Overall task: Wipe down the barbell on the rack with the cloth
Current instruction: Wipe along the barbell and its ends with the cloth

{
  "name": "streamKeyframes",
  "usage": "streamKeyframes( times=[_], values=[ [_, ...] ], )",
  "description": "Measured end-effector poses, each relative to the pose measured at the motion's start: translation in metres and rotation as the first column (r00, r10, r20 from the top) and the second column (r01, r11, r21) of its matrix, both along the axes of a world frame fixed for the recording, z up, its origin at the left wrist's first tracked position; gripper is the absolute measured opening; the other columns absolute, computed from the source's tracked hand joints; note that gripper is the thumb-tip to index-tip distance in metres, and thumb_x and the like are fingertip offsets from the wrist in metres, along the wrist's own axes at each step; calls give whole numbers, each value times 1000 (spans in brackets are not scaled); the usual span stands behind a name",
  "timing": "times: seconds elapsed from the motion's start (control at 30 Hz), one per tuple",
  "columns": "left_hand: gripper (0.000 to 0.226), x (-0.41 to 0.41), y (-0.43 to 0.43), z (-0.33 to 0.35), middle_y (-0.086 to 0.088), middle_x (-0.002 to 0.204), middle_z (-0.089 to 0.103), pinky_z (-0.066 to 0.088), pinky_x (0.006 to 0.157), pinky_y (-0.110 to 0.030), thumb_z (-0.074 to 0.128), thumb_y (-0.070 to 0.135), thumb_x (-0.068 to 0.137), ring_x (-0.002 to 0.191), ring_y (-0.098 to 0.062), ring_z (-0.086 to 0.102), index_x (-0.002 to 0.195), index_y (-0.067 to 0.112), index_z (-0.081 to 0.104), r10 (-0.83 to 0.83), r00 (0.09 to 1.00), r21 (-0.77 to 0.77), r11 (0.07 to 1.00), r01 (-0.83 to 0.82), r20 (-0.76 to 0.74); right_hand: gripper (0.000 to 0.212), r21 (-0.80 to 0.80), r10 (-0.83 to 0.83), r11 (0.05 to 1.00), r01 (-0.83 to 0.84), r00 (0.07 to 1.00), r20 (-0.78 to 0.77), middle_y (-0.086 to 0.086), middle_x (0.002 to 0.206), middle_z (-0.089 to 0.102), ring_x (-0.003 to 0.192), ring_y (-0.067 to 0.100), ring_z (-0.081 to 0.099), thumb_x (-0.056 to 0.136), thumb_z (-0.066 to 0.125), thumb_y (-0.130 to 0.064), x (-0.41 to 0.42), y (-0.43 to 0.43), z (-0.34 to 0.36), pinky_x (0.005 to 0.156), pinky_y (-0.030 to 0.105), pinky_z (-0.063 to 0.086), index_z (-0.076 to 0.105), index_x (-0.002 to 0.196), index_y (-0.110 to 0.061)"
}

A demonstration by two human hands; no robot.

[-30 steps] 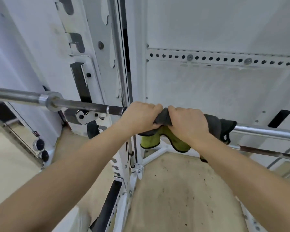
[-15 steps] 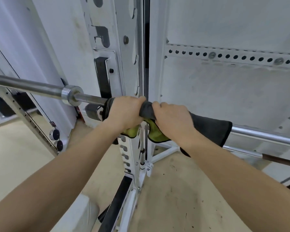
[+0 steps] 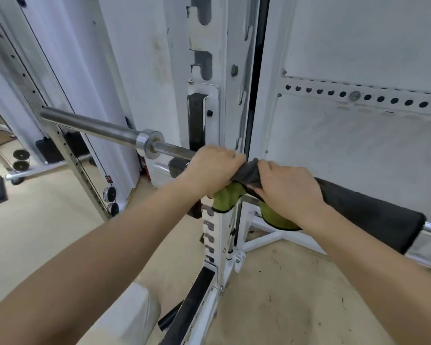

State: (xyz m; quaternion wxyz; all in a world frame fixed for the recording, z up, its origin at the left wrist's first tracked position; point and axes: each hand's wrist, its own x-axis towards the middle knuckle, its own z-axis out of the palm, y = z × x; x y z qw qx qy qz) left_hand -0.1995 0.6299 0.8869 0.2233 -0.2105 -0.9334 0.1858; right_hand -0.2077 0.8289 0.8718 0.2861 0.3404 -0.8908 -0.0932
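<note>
Left hand (image 3: 213, 170) and right hand (image 3: 288, 192), side by side, each gripped one cloth (image 3: 371, 215) wrapped over one bar (image 3: 97, 127).

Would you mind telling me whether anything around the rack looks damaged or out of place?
Only wear: the white steel rack upright has paint chipped around its slots, and the tan floor below shows dark scuff marks. The grey-and-green cloth sits wrapped round the steel barbell as expected.
</note>
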Motion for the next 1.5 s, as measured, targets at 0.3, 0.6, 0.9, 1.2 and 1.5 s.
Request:
streamKeyframes(
  times=[0.3,0.6,0.9,1.2,1.5],
  values=[
    [22,34,-49,19,0,82,66,30,50,-32,71,11,79,68,-25,66,99,15,61,17,999,77,997,-14,-39,17,-401,137,914,-59,976,169,7,79,71,64,31,66,94,63,-27,1,-51,9,55,29,36,65,106,-15],
    [25,33,-142,56,4,92,68,44,65,-34,57,10,84,87,-22,60,104,20,69,468,779,802,593,73,-418,35,-793,407,558,-246,913,3,6,103,70,88,16,61,93,51,-5,2,-204,83,77,28,47,59,127,-7],
    [19,65,-111,-64,-9,86,70,52,75,-42,55,11,80,77,-22,63,93,9,68,146,986,837,-547,9,85,66,-85,177,984,-155,879,444,7,148,43,130,27,45,90,46,-43,-9,-230,45,104,44,43,34,147,-13],
    [77,11,-95,-66,-15,140,58,33,117,-46,70,62,81,131,-28,54,137,12,58,-327,913,172,-941,-291,-246,29,-128,71,991,-42,971,228,-10,95,66,76,14,59,94,36,-37,27,-196,41,56,27,37,63,100,-28],
    [40,11,-93,-75,-21,121,68,43,107,-58,66,30,94,116,-35,64,127,6,64,-236,965,232,-951,-205,-116,46,-342,248,937,-68,821,514,-3,129,53,113,18,56,94,51,-38,0,-215,49,93,34,47,50,138,-23]
  ],
)
